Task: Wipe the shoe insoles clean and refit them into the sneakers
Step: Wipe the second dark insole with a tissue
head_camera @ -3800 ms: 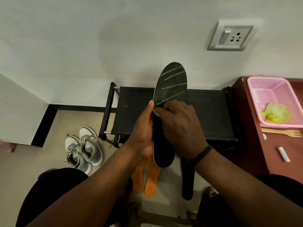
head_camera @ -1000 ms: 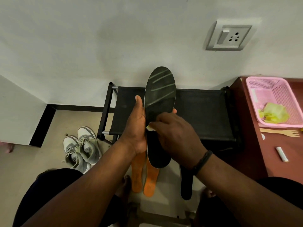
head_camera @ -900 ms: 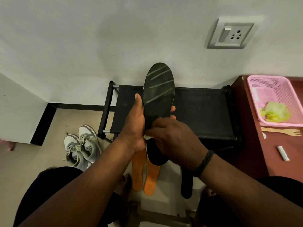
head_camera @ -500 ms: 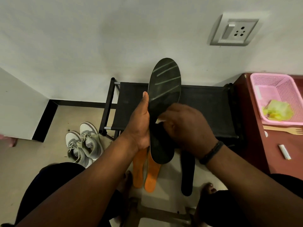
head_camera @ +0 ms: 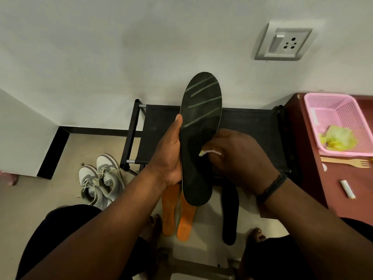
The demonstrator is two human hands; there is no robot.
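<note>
Grey sneakers (head_camera: 101, 181) sit on the floor at far left. The left hand (head_camera: 168, 152) grips the black insole (head_camera: 198, 128) upright by its edge, above two orange insoles (head_camera: 177, 215) on the floor. The right hand (head_camera: 238, 156) pinches a pale wipe (head_camera: 210, 152) against the insole's face. Pink basket (head_camera: 323, 110) on the worktop (head_camera: 359, 188), far right.

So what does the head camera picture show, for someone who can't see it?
The left hand holds a black insole upright while the right hand rubs it with a small white wipe. Two orange insoles and grey sneakers lie on the floor.
</note>
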